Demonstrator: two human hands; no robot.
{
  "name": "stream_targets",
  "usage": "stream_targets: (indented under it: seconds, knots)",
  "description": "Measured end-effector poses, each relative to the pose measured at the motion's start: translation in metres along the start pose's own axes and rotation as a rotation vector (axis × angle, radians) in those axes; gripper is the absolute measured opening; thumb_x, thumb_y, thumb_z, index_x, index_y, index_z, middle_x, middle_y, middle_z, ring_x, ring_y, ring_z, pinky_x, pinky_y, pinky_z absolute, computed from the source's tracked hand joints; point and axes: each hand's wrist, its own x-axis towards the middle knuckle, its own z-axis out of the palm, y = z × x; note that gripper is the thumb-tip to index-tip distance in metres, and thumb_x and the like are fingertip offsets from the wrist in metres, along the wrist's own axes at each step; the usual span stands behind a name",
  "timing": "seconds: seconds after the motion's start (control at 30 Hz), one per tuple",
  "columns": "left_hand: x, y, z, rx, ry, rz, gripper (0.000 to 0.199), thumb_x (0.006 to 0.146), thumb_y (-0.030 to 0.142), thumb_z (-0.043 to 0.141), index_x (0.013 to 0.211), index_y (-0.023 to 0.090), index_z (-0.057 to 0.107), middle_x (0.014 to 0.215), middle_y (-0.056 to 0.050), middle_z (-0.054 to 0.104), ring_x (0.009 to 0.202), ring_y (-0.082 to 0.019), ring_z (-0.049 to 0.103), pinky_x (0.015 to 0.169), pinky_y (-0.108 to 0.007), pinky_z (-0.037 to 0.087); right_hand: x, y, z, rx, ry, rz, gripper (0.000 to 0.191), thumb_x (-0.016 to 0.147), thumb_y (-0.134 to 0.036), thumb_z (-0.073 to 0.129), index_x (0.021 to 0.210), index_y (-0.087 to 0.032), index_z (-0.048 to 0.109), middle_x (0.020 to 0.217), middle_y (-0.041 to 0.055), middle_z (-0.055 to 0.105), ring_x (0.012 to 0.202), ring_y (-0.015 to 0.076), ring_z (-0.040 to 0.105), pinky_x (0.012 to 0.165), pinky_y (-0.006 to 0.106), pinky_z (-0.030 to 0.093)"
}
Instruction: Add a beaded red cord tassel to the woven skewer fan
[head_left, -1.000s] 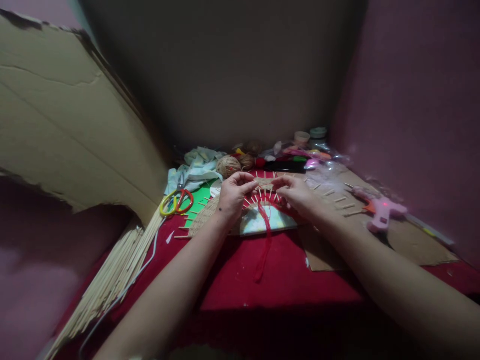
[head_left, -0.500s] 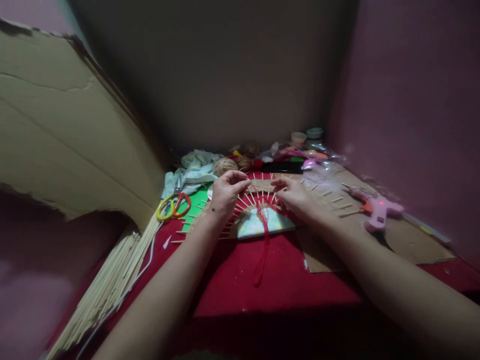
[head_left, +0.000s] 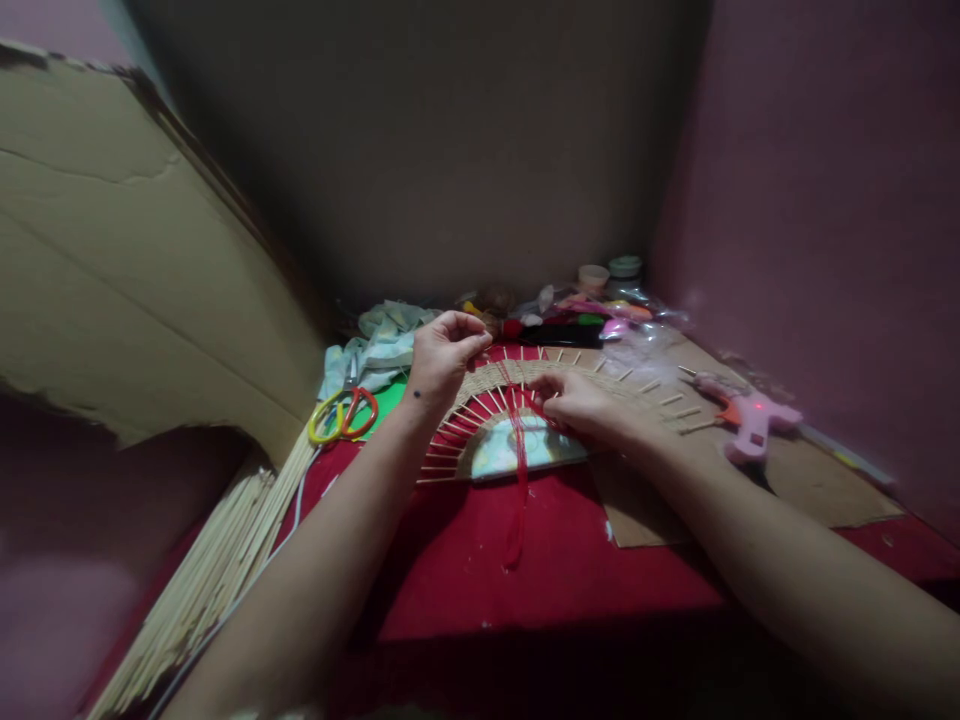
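Observation:
A half-round fan-shaped frame of thin sticks, with a woven twine band (head_left: 491,377) across it, lies in front of me. Pale patterned cloth (head_left: 499,447) covers its half-round centre. Red thread (head_left: 520,455) crosses the band and cloth, and its looped end hangs onto the red table cover. My left hand (head_left: 442,360) is raised above the band's left part, thumb and forefinger pinched on what looks like a fine strand of this thread. Low over the sticks, my right hand (head_left: 574,403) has its fingers curled on the red thread to the right; its fingertips are partly hidden.
Scissors (head_left: 343,415) with yellow and orange handles lie left, above a bundle of sticks (head_left: 187,590). A pink glue gun (head_left: 754,415) with a red light rests on cardboard (head_left: 832,485) at right. Cloth (head_left: 390,330), bags and jars crowd the back. Tall cardboard (head_left: 135,260) stands left.
My left hand has moved up and left, away from the band, uncovering more of it. My right hand has shifted slightly down and left, staying by the red thread.

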Motion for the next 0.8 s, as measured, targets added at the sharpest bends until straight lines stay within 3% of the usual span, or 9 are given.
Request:
stream_targets:
  seconds: [0.17, 0.27, 0.43, 0.5, 0.6, 0.7, 0.8]
  knots:
    - [-0.002, -0.001, 0.001, 0.0, 0.014, 0.003, 0.012, 0.059, 0.011, 0.07, 0.066, 0.015, 0.062, 0.053, 0.003, 0.059, 0.043, -0.007, 0.053, 0.038, -0.018, 0.038, 0.0, 0.005, -0.005, -0.02, -0.105, -0.064, 0.016, 0.055, -0.004, 0.055, 0.062, -0.015, 0.063, 0.049, -0.0025, 0.05, 0.047, 0.0093, 0.04, 0.045, 0.024, 0.025]
    - [-0.003, 0.0, 0.002, -0.017, 0.028, 0.01, 0.012, 0.059, 0.012, 0.07, 0.066, 0.016, 0.061, 0.053, 0.002, 0.059, 0.042, -0.008, 0.054, 0.038, -0.018, 0.038, 0.002, 0.008, -0.004, 0.016, -0.104, -0.114, 0.011, 0.054, -0.005, 0.061, 0.055, -0.016, 0.062, 0.049, -0.0023, 0.05, 0.048, 0.0096, 0.039, 0.045, 0.024, 0.023]
    - [-0.002, 0.009, 0.005, -0.036, 0.027, 0.033, 0.013, 0.06, 0.012, 0.071, 0.068, 0.016, 0.061, 0.053, 0.001, 0.06, 0.043, -0.008, 0.054, 0.037, -0.019, 0.037, 0.001, 0.006, -0.004, 0.193, -0.069, -0.157, 0.008, 0.06, -0.008, 0.062, 0.057, -0.016, 0.063, 0.053, -0.0009, 0.054, 0.052, 0.0102, 0.042, 0.047, 0.022, 0.028]
    - [0.0, 0.015, 0.007, -0.06, 0.024, 0.053, 0.013, 0.06, 0.012, 0.071, 0.068, 0.016, 0.061, 0.053, 0.002, 0.06, 0.042, -0.008, 0.054, 0.037, -0.018, 0.037, -0.002, 0.004, -0.004, 0.31, -0.086, -0.169, 0.002, 0.066, -0.014, 0.063, 0.065, -0.016, 0.063, 0.06, 0.001, 0.059, 0.055, 0.0111, 0.048, 0.05, 0.022, 0.035]
    - [0.003, 0.023, 0.012, -0.081, 0.024, 0.102, 0.013, 0.06, 0.011, 0.071, 0.067, 0.016, 0.061, 0.053, 0.002, 0.06, 0.041, -0.008, 0.052, 0.037, -0.019, 0.038, -0.008, 0.002, -0.002, 0.491, -0.141, -0.19, 0.01, 0.075, -0.022, 0.058, 0.083, -0.016, 0.06, 0.078, 0.0064, 0.067, 0.069, 0.0153, 0.06, 0.063, 0.027, 0.047]
    - [0.005, 0.032, 0.017, -0.039, 0.048, 0.156, 0.012, 0.061, 0.008, 0.07, 0.066, 0.016, 0.062, 0.053, 0.003, 0.06, 0.041, -0.008, 0.052, 0.036, -0.019, 0.037, -0.011, 0.001, 0.003, 0.762, -0.285, -0.159, 0.01, 0.08, -0.023, 0.055, 0.086, -0.016, 0.052, 0.083, 0.0095, 0.069, 0.077, 0.0186, 0.066, 0.074, 0.034, 0.051]
    - [0.006, 0.038, 0.021, 0.007, 0.082, 0.186, 0.014, 0.062, 0.005, 0.069, 0.065, 0.016, 0.061, 0.052, 0.003, 0.058, 0.039, -0.007, 0.05, 0.035, -0.019, 0.036, -0.011, 0.001, 0.005, 0.982, -0.452, -0.075, 0.012, 0.079, -0.022, 0.056, 0.082, -0.018, 0.046, 0.071, 0.0066, 0.067, 0.055, 0.0148, 0.062, 0.06, 0.031, 0.052]
